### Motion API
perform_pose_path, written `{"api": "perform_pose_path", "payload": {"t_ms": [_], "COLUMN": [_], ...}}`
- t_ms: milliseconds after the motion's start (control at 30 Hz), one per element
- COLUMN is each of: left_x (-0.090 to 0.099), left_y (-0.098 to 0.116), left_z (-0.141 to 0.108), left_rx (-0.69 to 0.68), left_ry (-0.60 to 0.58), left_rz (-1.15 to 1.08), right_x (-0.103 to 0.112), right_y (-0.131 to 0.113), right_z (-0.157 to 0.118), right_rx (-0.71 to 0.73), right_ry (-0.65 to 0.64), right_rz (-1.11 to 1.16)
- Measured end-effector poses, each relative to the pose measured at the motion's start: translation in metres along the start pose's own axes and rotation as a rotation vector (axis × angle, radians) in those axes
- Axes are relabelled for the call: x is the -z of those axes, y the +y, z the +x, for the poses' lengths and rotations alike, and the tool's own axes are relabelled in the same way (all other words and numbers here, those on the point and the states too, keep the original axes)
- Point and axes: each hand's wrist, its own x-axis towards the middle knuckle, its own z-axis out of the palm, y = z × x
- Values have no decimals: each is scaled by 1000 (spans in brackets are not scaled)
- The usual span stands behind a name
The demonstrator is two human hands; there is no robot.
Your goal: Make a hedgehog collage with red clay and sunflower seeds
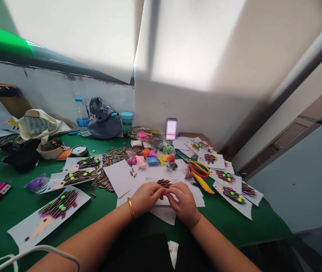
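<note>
My left hand (146, 196), with a gold bangle at the wrist, meets my right hand (184, 202) above the white papers. Both are closed, fingertips pinching a small bit of red modelling clay (166, 192) between them. Just behind the fingers, a cluster of striped sunflower seeds (163, 183) stands on a small white card, partly hidden by my hands. Beyond it lie packets of coloured clay, among them a blue packet (153, 161) and an orange packet (146, 152). Loose sunflower seeds (104, 181) are heaped to the left.
Hedgehog cards with seed spines lie on the left (33, 226) and right (236, 198). Scissors (199, 169) and a yellow-handled tool (203, 184) lie right of the papers. A phone (171, 129), water bottle (81, 119) and blue bag (104, 122) stand along the wall.
</note>
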Motion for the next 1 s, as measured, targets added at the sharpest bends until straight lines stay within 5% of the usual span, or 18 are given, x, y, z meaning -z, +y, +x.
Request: {"api": "perform_pose_path", "payload": {"t_ms": [1000], "left_x": [-5], "left_y": [11], "left_z": [-4], "left_rx": [-34], "left_ry": [91], "left_rz": [52], "right_x": [-4], "right_y": [-3], "right_z": [-1], "right_rx": [-24], "right_ry": [-8], "right_rz": [8]}}
